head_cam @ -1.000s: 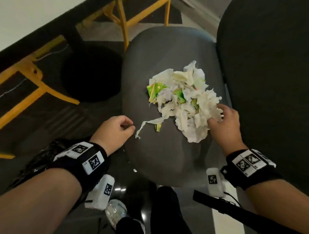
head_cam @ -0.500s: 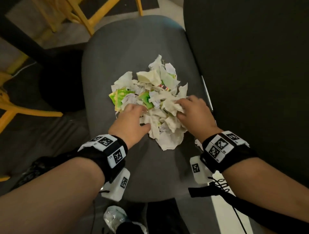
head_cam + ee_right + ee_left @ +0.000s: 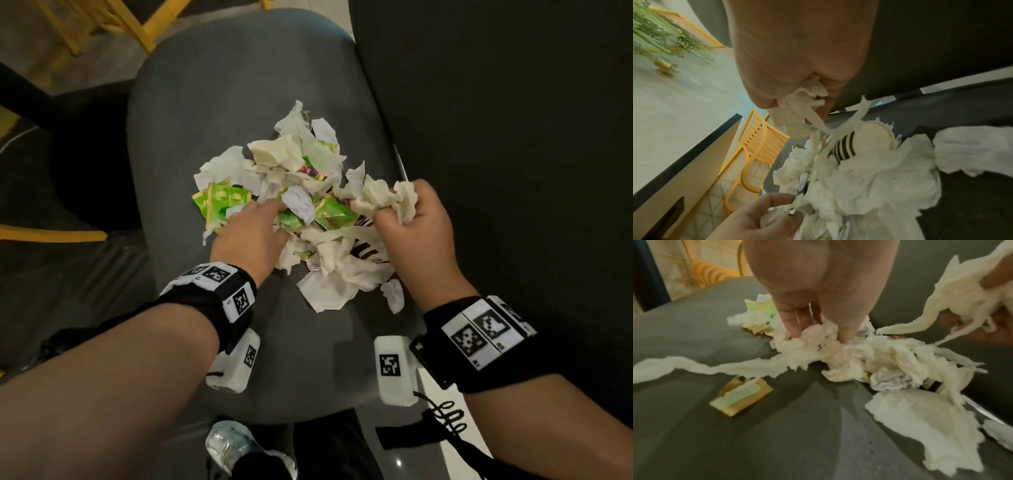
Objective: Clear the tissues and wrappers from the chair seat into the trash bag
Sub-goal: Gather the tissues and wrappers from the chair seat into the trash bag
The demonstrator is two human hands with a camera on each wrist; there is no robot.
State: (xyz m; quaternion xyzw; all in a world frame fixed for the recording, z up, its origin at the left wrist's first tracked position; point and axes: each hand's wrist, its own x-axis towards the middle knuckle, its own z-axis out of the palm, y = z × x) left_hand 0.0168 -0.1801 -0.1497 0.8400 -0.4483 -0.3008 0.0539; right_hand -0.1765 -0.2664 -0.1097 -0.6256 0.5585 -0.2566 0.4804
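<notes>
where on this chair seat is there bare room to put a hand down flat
Bare grey chair seat lies beyond the pile of tissues and wrappers, toward the far rim, and along the left edge. The near strip between the pile and the front rim is also bare. The middle is crowded: the left hand digs in there, and the right hand grips a tissue wad.

My head camera looks steeply down on the dark grey rounded chair seat (image 3: 219,113). My left wrist camera sits low and close, facing along my fingers across that seat. My right wrist camera, tilted, hangs close above it. All three share the heap of crumpled white tissues (image 3: 329,270) (image 3: 885,358) (image 3: 869,175) lying on the seat.
</notes>
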